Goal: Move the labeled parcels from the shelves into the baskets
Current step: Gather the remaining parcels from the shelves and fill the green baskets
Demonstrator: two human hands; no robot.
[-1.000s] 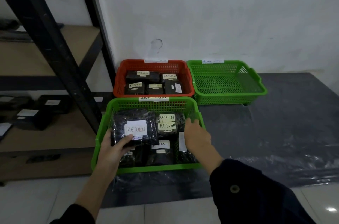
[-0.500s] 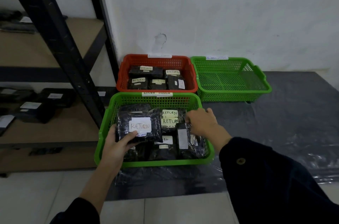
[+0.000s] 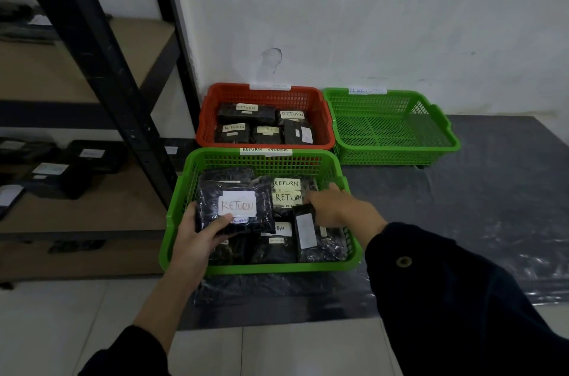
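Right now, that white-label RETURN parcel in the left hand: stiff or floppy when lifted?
Probably somewhat floppy: the parcel is wrapped in crinkled, glossy film. Likely light, since the left hand grips it by one corner alone. The shiny film may be slippery.

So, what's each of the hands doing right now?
Left hand: holding the black plastic-wrapped parcel labelled RETURN.
Right hand: inside the near green plastic basket; grip cannot be told.

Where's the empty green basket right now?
In the head view, the empty green basket sits back right by the white wall, directly right of the red basket.
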